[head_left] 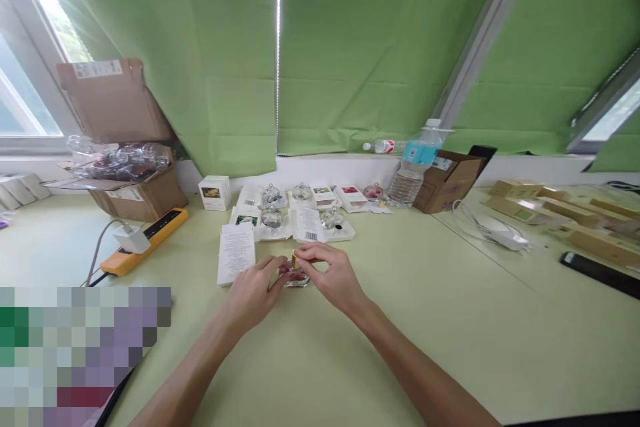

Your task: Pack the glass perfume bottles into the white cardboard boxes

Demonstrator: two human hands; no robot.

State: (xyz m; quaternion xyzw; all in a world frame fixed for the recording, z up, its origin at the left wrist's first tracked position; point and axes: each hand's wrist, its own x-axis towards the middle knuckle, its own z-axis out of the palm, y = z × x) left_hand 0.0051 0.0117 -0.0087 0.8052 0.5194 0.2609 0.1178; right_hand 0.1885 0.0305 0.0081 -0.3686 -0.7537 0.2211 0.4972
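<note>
Fingers of the right hand (333, 277): thumb and fingertips pinched together on a small gold cylindrical piece (295, 259) at the top of a low, rounded clear glass bottle with dark red contents (299, 278). Fingers of the left hand (257, 287) curled against the bottle's left side, steadying it. Bottle sits on the pale green tabletop (300, 360), centre, between both hands. Whether the gold piece is seated or loose, cannot tell; fingertips cover the join.

Handling, as judged: glass stiff, smooth, likely slippery if damp, chips or cracks if knocked; small, so probably light, weight low down. Best hold: low on the broad sides, thumb opposite fingers. Gold piece looks rigid; little to grip, take it by its sides, straight over the neck.

Around: white printed carton (237, 255) lying just beside the left hand. Beyond the hands, opened white cartons with ornate clear glass bottles (273, 217), closely set; these would obstruct a forward reach. Farther back right, large clear plastic water bottle with blue label (420, 153), upright, tall enough to topple. Left, well apart: orange power strip (145, 241) with white plug and grey cord (133, 239).
</note>
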